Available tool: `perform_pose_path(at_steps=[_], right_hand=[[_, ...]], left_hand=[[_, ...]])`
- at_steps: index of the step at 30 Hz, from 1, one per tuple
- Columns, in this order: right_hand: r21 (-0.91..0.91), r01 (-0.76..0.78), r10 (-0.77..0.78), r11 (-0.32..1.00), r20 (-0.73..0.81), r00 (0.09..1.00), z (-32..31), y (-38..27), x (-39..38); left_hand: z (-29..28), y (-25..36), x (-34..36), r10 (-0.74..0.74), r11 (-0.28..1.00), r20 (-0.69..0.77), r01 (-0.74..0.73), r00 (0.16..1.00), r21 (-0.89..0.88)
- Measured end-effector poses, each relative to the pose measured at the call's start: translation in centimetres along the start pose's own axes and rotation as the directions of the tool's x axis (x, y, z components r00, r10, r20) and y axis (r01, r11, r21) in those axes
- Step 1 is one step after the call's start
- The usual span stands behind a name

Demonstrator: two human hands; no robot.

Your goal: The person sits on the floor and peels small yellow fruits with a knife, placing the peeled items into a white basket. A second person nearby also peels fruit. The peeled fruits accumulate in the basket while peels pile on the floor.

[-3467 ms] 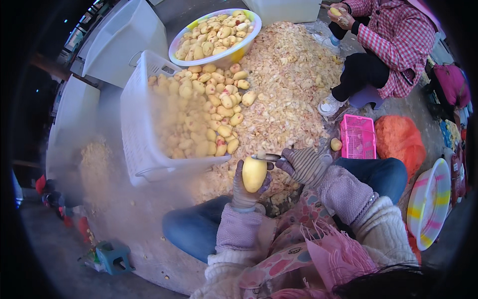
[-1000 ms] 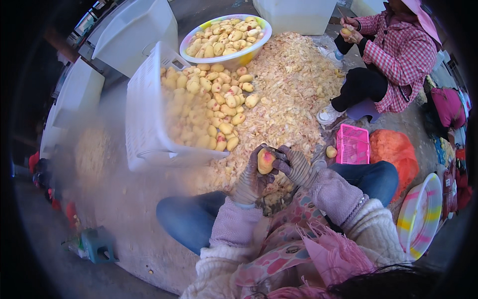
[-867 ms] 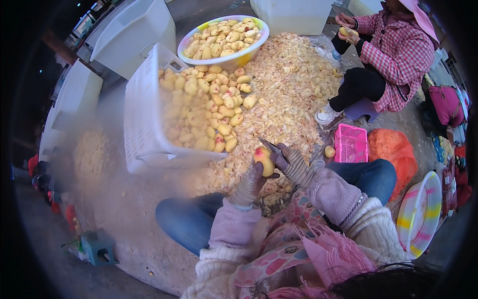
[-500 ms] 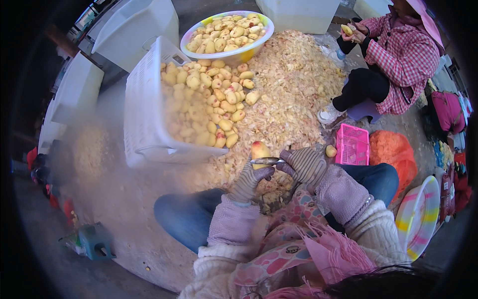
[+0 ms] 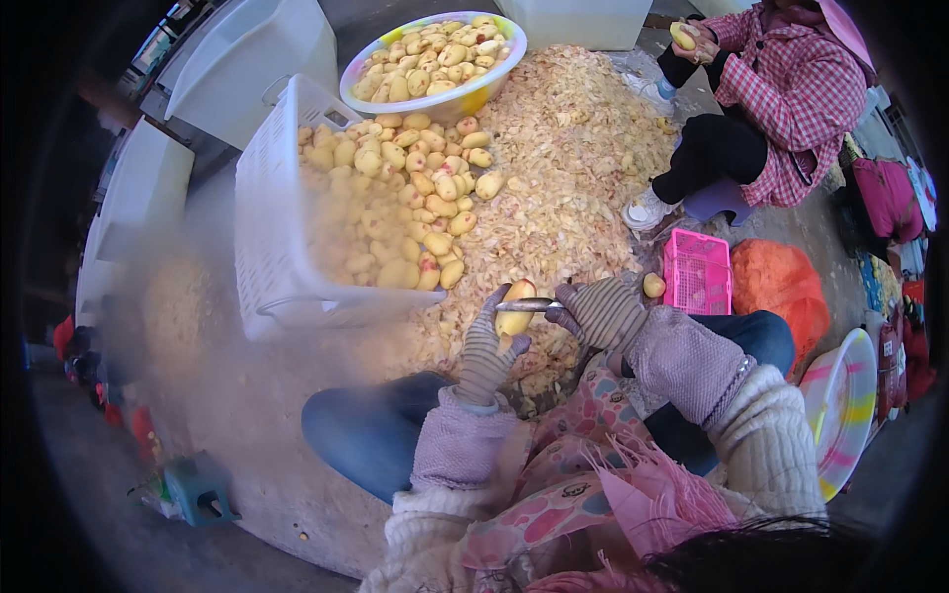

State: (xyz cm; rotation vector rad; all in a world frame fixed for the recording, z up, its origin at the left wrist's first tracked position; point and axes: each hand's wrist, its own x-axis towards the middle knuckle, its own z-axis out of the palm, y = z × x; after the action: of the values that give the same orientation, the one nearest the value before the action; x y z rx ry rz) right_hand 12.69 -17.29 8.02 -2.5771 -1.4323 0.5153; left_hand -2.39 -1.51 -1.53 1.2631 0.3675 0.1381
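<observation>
My left hand, in a striped glove, grips a partly peeled potato over the heap of peelings. Some reddish skin shows near the potato's upper end. In my right hand, gloved the same way, is a metal peeler, its blade lying across the potato. Just ahead and to the left, a white crate rests on its side, with many peeled potatoes spilling from its mouth onto the peelings.
Behind the crate stands a basin full of potatoes. A co-worker sits at far right, holding a potato. Near my right knee are a pink basket, an orange mesh bag and a colourful basin. A teal stool stands at left.
The peeler's blade has shifted on the potato, and my left hand has turned the potato slightly. The whole view has moved a little. The co-worker's hands still hold a potato.
</observation>
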Motion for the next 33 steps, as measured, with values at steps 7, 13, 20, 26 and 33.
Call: perform_pose_path(at_steps=[7,13,20,26,33], right_hand=[[-0.012,0.041,-0.040,0.999,0.050,0.998,1.1,-0.2,0.2],[0.057,0.204,-0.208,0.977,0.061,0.976,2.9,-0.1,0.3],[0.000,-0.050,0.050,0.999,0.025,0.998,2.5,0.1,0.6],[0.071,-0.104,0.109,0.992,-0.076,0.991,1.5,1.0,0.2],[0.083,-0.042,0.058,0.996,-0.202,0.978,2.0,1.0,-0.5]], left_hand=[[0.4,0.7,-0.2,0.215,0.742,-0.187,-0.036,0.959,0.670],[0.5,1.2,0.0,0.322,0.548,-0.221,0.009,0.921,0.837],[0.3,0.7,0.0,0.452,0.392,-0.089,-0.108,0.888,0.914],[0.2,0.4,0.0,0.171,0.959,-0.117,-0.139,0.978,0.245],[0.4,0.5,-0.1,-0.189,0.926,-0.026,0.169,0.982,-0.337]])
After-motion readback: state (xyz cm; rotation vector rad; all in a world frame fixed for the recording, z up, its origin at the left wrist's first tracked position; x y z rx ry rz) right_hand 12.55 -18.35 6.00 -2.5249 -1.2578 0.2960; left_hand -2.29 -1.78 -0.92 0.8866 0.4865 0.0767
